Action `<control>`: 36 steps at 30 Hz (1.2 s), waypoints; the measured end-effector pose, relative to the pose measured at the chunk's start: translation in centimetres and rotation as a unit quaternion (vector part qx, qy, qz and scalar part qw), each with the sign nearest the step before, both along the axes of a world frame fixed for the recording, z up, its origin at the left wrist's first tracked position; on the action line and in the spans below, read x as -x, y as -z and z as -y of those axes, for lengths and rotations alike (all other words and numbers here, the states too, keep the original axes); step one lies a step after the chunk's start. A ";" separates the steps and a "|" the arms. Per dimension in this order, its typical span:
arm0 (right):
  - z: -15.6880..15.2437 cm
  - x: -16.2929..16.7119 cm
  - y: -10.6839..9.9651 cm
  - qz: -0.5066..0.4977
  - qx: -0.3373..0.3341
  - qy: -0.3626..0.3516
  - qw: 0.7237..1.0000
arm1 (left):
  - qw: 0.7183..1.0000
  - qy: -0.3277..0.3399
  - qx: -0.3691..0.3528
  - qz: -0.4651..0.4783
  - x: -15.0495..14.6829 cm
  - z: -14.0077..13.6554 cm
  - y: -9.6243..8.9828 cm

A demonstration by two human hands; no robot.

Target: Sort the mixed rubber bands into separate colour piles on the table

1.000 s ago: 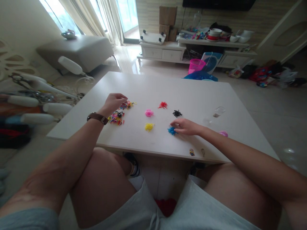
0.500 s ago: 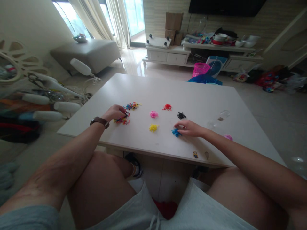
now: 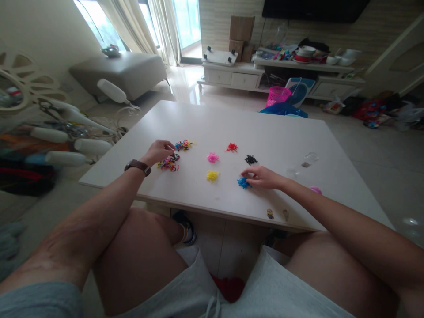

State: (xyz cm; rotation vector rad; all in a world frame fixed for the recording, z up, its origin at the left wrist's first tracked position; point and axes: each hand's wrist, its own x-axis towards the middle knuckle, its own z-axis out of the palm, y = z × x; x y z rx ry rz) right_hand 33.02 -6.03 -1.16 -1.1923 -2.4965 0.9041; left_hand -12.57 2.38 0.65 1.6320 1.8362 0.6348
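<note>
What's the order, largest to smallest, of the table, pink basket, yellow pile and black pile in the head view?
1. Table
2. Pink basket
3. Yellow pile and black pile: too alike to rank

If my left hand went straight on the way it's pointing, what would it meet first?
Your left hand would likely meet the farther multicolored pile first. It lies right at the fingertips, though whether they touch is unclear.

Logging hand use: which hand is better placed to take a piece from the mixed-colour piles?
Probably the left hand: it is beside the mixed-colour piles, while the right hand is at the blue pile.
</note>
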 end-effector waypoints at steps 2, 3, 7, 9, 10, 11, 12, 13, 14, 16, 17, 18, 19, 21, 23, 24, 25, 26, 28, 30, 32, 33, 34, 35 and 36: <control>0.0 0.0 0.0 -0.004 0.000 0.001 1.000 | 1.000 0.004 -0.023 -0.015 0.1 0.0 0.1; 0.0 0.0 0.0 -0.005 -0.001 0.001 1.000 | 0.999 0.007 -0.035 -0.020 0.1 -0.1 0.2; -0.1 0.0 0.1 -0.005 0.000 -0.001 1.000 | 0.999 0.037 -0.035 0.003 0.1 -0.2 0.5; -0.1 -0.1 0.2 -0.004 0.001 -0.003 1.000 | 0.996 0.081 -0.008 0.025 -0.1 -0.2 0.6; -0.1 -0.1 0.2 -0.004 0.001 -0.004 1.000 | 0.994 0.104 0.011 0.030 -0.2 -0.2 0.6; -0.2 -0.1 0.2 -0.005 0.001 -0.005 1.000 | 0.991 0.124 0.029 0.029 -0.3 -0.2 0.5; -0.2 -0.1 0.2 -0.007 0.001 -0.005 1.000 | 0.989 0.140 0.045 0.024 -0.4 -0.3 0.6; -0.2 -0.1 0.2 -0.010 0.002 -0.005 1.000 | 0.987 0.152 0.059 0.016 -0.5 -0.3 0.6; -0.1 -0.1 0.2 -0.014 0.004 -0.003 1.000 | 0.985 0.161 0.068 0.005 -0.6 -0.4 0.6; -0.1 0.0 0.2 -0.020 0.008 0.001 1.000 | 0.982 0.172 0.079 -0.012 -0.8 -0.7 0.8; -0.1 0.0 0.1 -0.023 0.010 0.004 1.000 | 0.980 0.177 0.086 -0.017 -0.9 -0.8 1.0; -0.1 0.1 0.1 -0.025 0.011 0.005 1.000 | 0.979 0.181 0.094 -0.022 -0.9 -0.9 1.1; 0.0 0.1 0.0 -0.026 0.012 0.007 1.000 | 0.978 0.184 0.100 -0.026 -0.9 -1.1 1.2; 0.0 0.2 -0.1 -0.027 0.012 0.007 1.000 | 0.976 0.185 0.105 -0.040 -0.8 -1.3 1.4; 0.0 0.2 -0.1 -0.023 0.010 0.006 1.000 | 0.976 0.177 0.103 -0.067 -0.5 -1.5 1.5; 0.0 0.2 -0.1 -0.021 0.009 0.005 1.000 | 0.976 0.172 0.102 -0.081 -0.4 -1.6 1.5; 0.0 0.2 -0.2 -0.018 0.006 0.004 1.000 | 0.976 0.168 0.102 -0.093 -0.2 -1.6 1.5; 0.0 0.2 -0.2 -0.016 0.004 0.004 1.000 | 0.976 0.165 0.102 -0.103 -0.1 -1.6 1.6; 0.0 0.3 -0.2 -0.015 0.003 0.003 1.000 | 0.975 0.162 0.101 -0.110 0.0 -1.6 1.6; 0.0 0.3 -0.1 -0.018 0.007 0.003 1.000 | 0.976 0.156 0.099 -0.117 0.0 -1.5 1.4; 0.0 0.2 -0.1 -0.020 0.010 0.002 1.000 | 0.975 0.148 0.099 -0.131 -0.1 -1.4 1.2; 0.0 0.2 -0.1 -0.021 0.011 0.002 1.000 | 0.974 0.146 0.100 -0.138 -0.1 -1.3 1.0; 0.0 0.3 -0.1 -0.021 0.011 0.002 1.000 | 0.973 0.149 0.104 -0.142 -0.2 -1.2 0.9; 0.0 0.3 -0.1 -0.022 0.010 0.003 1.000 | 0.971 0.157 0.109 -0.144 -0.3 -1.2 0.8; 0.0 0.3 -0.1 -0.024 0.009 0.004 1.000 | 0.968 0.167 0.116 -0.144 -0.4 -1.1 0.8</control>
